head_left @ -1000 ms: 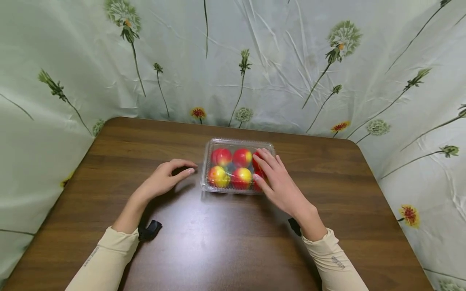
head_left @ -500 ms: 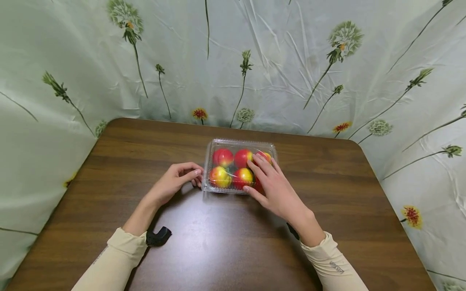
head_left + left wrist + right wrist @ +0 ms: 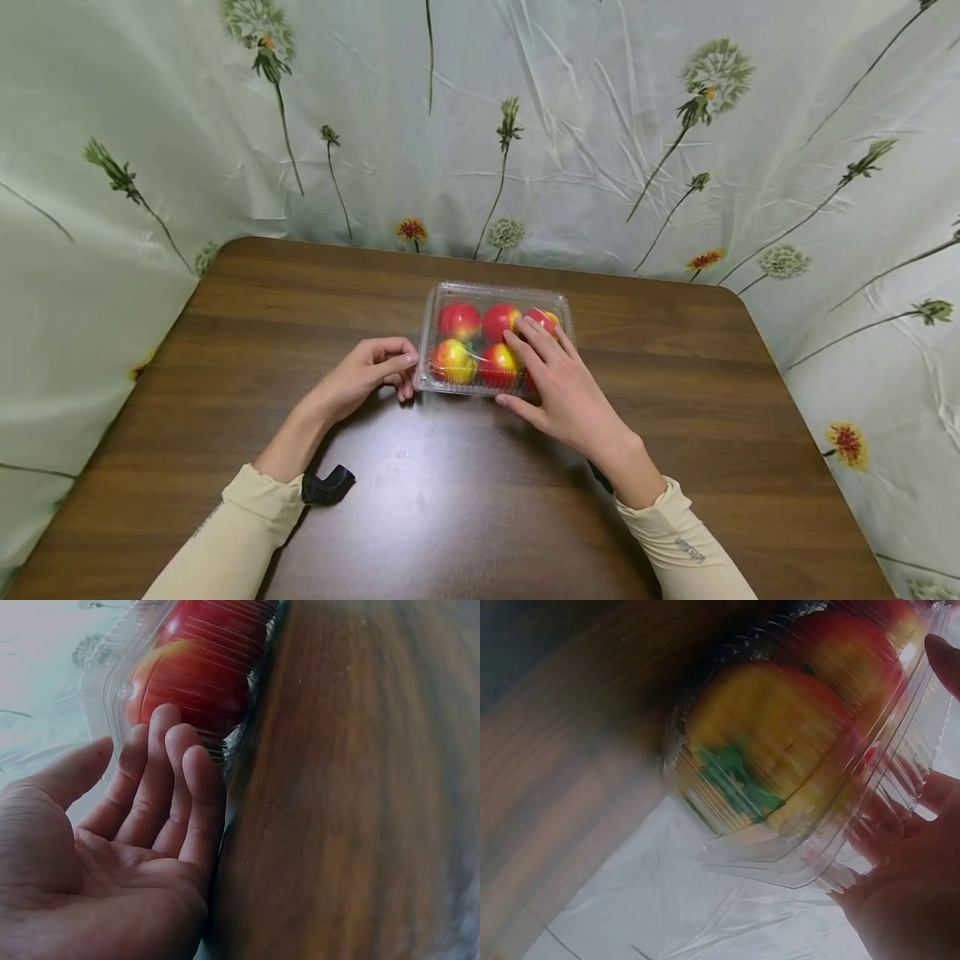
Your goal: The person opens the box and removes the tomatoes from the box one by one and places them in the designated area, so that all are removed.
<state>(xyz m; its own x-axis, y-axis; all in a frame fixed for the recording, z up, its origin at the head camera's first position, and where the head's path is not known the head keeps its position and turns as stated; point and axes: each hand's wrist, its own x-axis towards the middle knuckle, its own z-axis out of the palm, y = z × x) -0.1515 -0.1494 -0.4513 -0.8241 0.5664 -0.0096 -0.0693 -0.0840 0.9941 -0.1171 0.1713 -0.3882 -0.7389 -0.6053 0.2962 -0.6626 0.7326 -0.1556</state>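
Note:
A clear plastic clamshell box (image 3: 491, 293) of red and yellow fruit (image 3: 459, 319) sits shut on the brown table (image 3: 465, 500), slightly beyond its middle. My right hand (image 3: 558, 379) lies on the right half of the lid with straight fingers, its thumb at the front edge. My left hand (image 3: 371, 373) rests on the table at the box's front left corner. In the left wrist view its relaxed fingers (image 3: 172, 776) touch the ribbed side of the box (image 3: 202, 667), the thumb held apart. The right wrist view shows the box (image 3: 795, 757) from low at its side, fingers blurred behind the plastic.
A pale green curtain with flower prints (image 3: 480, 125) hangs close round the table's back and sides. The table's rounded far corners (image 3: 731, 296) meet it. Black wrist straps (image 3: 330, 485) show at both cream sleeves. Bare wood lies in front of the box.
My left hand slid right until its fingers met the box's front left corner. My right hand shifted a little left across the lid. The box stayed put.

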